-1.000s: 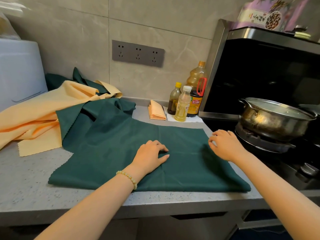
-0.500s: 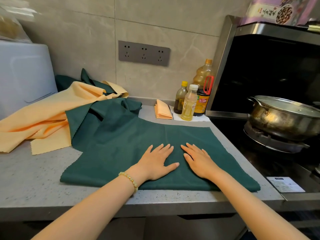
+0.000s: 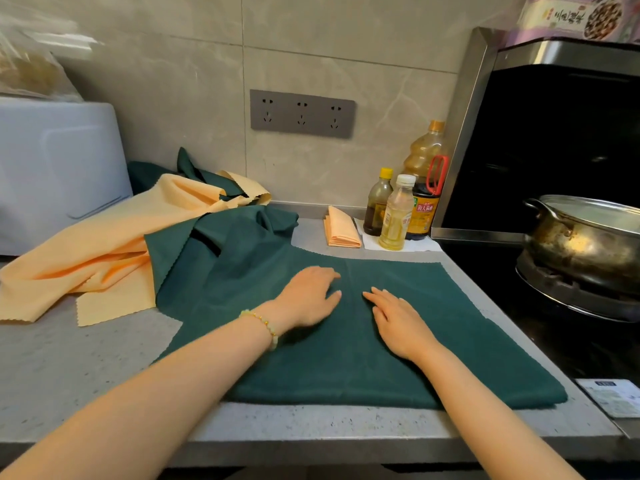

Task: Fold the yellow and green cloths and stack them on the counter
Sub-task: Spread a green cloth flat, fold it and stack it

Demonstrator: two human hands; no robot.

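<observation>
A dark green cloth [image 3: 398,368] lies spread flat on the grey counter [image 3: 69,368], its far left part still rumpled. My left hand [image 3: 308,296], with a bead bracelet at the wrist, lies palm down on the cloth's middle, fingers loosely bent and blurred. My right hand [image 3: 398,317] rests flat on the cloth just to the right, fingers straight. A loose yellow cloth [image 3: 104,251] is heaped at the left, partly under the green one. A small folded yellow cloth [image 3: 341,228] sits by the back wall.
Three bottles [image 3: 398,213] stand on a white sheet at the back. A metal pot [image 3: 588,244] sits on the black stove at the right. A white appliance [image 3: 52,174] stands at the far left. A socket strip is on the wall.
My right hand came in from the cloth's right edge to its middle beside the left. My left hand has slid a little farther away over the cloth.
</observation>
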